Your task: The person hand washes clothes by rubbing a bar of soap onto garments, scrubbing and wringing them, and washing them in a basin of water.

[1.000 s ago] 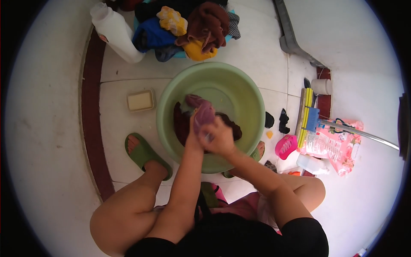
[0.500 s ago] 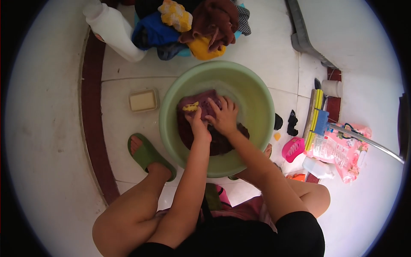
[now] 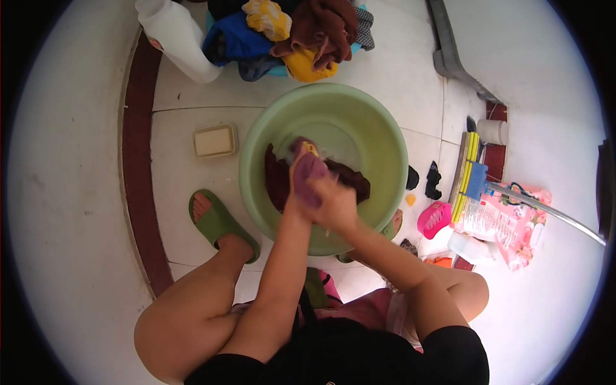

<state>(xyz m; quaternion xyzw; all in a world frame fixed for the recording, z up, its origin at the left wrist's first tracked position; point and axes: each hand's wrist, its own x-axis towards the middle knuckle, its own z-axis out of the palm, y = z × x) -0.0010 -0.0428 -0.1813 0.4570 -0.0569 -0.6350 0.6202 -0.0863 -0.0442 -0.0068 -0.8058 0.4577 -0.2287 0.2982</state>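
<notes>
purple cloth (image 3: 309, 172) in both hands (image 3: 339, 206) over green basin (image 3: 380, 144)

Likely a home washing area: tiled floor (image 3: 199, 247), green basin (image 3: 380, 151), heaped laundry (image 3: 314, 38), soap bar (image 3: 213, 141), mop (image 3: 475, 180).

i have the purple cloth (image 3: 309, 174) between both hands: it covers most of the left hand (image 3: 298, 205), and the right hand (image 3: 338, 206), blurred, curls its fingers against it. beneath the fingers i see the green basin (image 3: 378, 147), with dark red cloth (image 3: 276, 183) inside on either side of them. left of the fingers lies a cream tray (image 3: 215, 141); beyond them, heaped clothes (image 3: 323, 32); to their right, a blue-and-yellow mop head (image 3: 475, 179).
</notes>
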